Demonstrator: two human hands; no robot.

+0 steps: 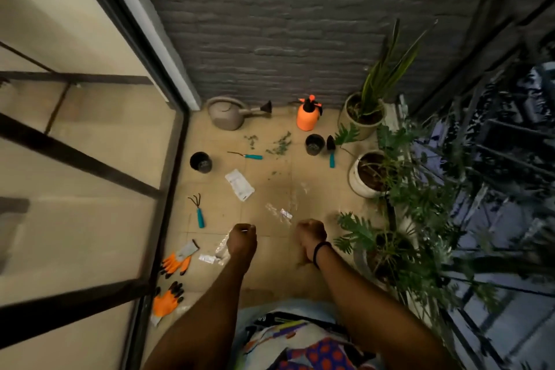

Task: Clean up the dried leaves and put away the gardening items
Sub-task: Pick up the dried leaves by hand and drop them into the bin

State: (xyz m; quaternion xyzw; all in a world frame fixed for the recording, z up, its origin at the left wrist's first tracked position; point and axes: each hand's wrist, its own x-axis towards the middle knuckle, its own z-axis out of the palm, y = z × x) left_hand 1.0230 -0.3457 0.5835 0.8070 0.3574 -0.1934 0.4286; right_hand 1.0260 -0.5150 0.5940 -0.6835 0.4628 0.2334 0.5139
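I stand over a tiled balcony floor (264,189). Dried leaves (280,144) lie scattered near the far wall. Around them are a grey watering can (225,112), an orange sprayer (307,116), two black pots (200,161) (314,144), a teal-handled trowel (331,150), a thin weeder (246,155) and a hand rake (198,213). Two orange gloves (175,261) (166,300) lie at the lower left. My left hand (241,242) and my right hand (310,236) hover above the floor, both curled into fists with nothing plainly in them.
A white packet (239,184) and clear plastic wrappers (282,213) (223,245) litter the tiles. Potted plants (365,116) (369,174) (387,249) line the right side beside a railing. A glass door frame (168,159) runs along the left; a grey brick wall stands ahead.
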